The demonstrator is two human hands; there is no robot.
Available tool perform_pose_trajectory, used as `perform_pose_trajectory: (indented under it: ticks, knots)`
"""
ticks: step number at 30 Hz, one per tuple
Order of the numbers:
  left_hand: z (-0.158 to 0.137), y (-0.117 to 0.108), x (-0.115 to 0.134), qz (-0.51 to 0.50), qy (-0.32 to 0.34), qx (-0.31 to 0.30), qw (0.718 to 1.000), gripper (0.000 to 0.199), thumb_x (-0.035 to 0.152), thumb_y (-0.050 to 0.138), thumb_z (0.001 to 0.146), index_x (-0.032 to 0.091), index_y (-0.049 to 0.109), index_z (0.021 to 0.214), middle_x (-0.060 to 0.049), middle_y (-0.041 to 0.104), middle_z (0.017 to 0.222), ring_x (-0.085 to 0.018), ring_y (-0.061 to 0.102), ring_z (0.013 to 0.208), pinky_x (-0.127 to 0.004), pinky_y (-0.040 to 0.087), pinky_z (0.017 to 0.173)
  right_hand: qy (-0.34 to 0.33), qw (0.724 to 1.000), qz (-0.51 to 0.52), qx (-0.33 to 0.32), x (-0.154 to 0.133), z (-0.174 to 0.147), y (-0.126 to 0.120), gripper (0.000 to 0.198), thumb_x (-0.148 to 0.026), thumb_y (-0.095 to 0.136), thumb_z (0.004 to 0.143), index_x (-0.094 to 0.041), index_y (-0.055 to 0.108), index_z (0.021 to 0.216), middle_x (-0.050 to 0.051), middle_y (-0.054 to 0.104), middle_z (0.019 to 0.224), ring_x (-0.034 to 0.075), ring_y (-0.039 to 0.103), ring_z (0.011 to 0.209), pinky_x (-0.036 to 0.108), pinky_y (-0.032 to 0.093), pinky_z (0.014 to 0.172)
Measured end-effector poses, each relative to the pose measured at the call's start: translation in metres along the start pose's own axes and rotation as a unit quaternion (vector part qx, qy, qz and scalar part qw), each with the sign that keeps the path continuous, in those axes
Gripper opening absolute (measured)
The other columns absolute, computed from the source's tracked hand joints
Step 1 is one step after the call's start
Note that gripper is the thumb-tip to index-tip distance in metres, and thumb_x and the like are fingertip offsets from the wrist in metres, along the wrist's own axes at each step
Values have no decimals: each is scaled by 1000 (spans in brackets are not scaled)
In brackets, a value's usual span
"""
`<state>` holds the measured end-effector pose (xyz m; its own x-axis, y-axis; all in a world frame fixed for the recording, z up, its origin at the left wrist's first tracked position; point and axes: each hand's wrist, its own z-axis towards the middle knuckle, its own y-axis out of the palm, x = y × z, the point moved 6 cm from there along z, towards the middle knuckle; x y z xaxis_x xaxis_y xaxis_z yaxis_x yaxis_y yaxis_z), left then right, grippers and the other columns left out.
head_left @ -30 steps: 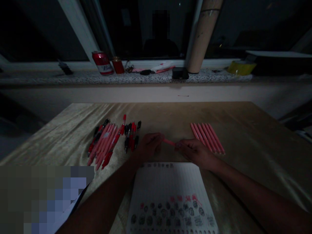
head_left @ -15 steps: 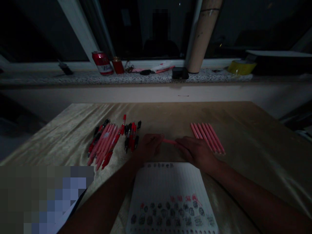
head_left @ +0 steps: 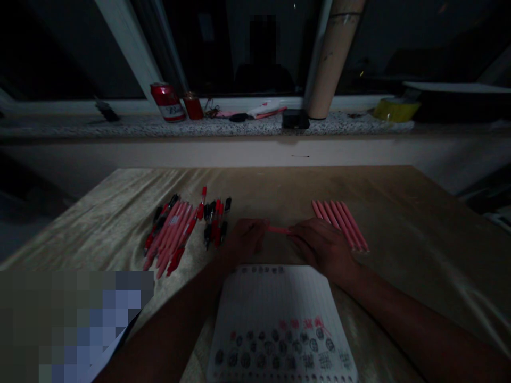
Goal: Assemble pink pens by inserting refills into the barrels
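Just beyond the notebook, a pink pen (head_left: 278, 230) lies crosswise between my two hands. My left hand (head_left: 248, 236) is closed on its left end, and my right hand (head_left: 319, 242) grips the right end; the fingers cover both tips. Under my forearms is a lined spiral notebook (head_left: 275, 298) with dark scribbled circles and red marks. To the right, several pink pens (head_left: 339, 223) lie side by side in a row. On the left is a pile of pink pens (head_left: 173, 234) with red and black ones, and beside it a smaller group of red and black pens (head_left: 217, 221).
A cloth-covered table (head_left: 271, 186) reaches to the wall. On the granite sill (head_left: 263, 126) stand a red can (head_left: 167, 102), a red jar (head_left: 193, 106), a small black box (head_left: 295, 119), a cardboard tube (head_left: 333, 64) and a yellow tape roll (head_left: 396, 110).
Both hands keep hold of the pink pen, almost in the same place. The right fingers have shifted very slightly; the pens on the table have not moved.
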<state>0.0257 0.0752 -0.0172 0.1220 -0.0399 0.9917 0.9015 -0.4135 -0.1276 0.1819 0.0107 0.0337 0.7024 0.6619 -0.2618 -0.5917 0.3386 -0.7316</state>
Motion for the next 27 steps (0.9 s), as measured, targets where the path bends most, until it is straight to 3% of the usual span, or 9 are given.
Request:
perform_pose_trajectory:
  ticks: [8,18,23,27]
  knots:
    - [0,-5,0,12,7,30,999,48,50,45,83,17,40,49,6,35,41,-6,35,38,-20,29,41,9,995,-42,-89,1,4,9,25,-25,44,91,-13,61,103,9,65,86,19,58,77,32,46,69]
    - [-2,-2,1,24,-9,15,1000,50,54,44,82,16,39,49,6,33,41,-5,32,37,-20,26,40,14,997,-67,-34,4,2,3,21,-26,46,90,-15,62,84,9,64,81,19,57,78,32,41,71]
    - [-1,-6,2,38,3,36,999,50,54,43,82,16,40,49,6,34,42,-6,33,38,-21,27,41,31,995,-68,-67,4,3,7,25,-33,49,88,-14,61,99,8,66,87,20,59,82,33,42,74]
    - [-1,-10,1,82,2,67,994,51,56,43,82,17,39,48,6,33,42,-6,31,39,-21,25,41,18,996,-53,-67,2,4,7,22,-28,45,90,-15,62,96,8,66,84,19,58,79,33,42,74]
